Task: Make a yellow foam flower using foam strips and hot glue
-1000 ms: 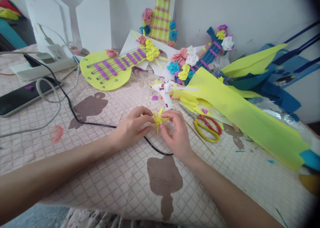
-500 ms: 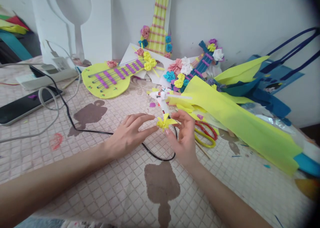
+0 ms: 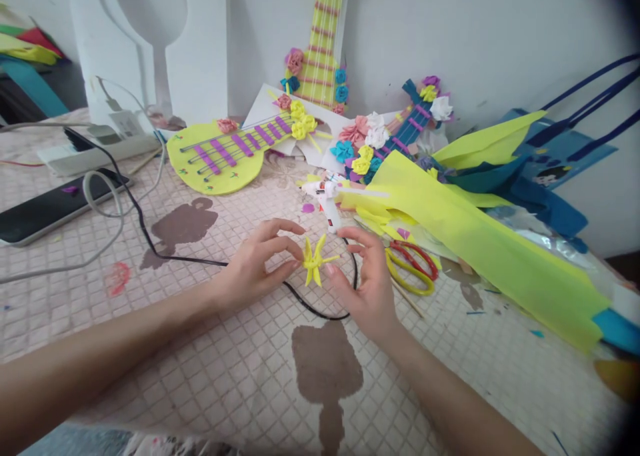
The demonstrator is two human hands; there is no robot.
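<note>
A small yellow foam flower (image 3: 314, 261) with thin pointed petals sits between my two hands, just above the chequered tablecloth (image 3: 210, 349). My left hand (image 3: 255, 263) pinches it at its left side with thumb and fingertips. My right hand (image 3: 367, 279) is beside it on the right, fingers spread and slightly curled, thumb tip close to a petal but not gripping. A black cable (image 3: 165, 253) runs under both hands.
A white glue gun (image 3: 327, 199) lies just beyond the hands. Red-and-yellow scissors (image 3: 413, 266) and a thin stick lie to the right. Yellow foam sheets (image 3: 475, 229), foam guitars with flowers (image 3: 225, 156), a phone (image 3: 50, 206) and a power strip (image 3: 95, 153) surround the area.
The flower passed from my right hand's fingers to my left hand's pinch. My right hand has opened and drawn slightly back from it.
</note>
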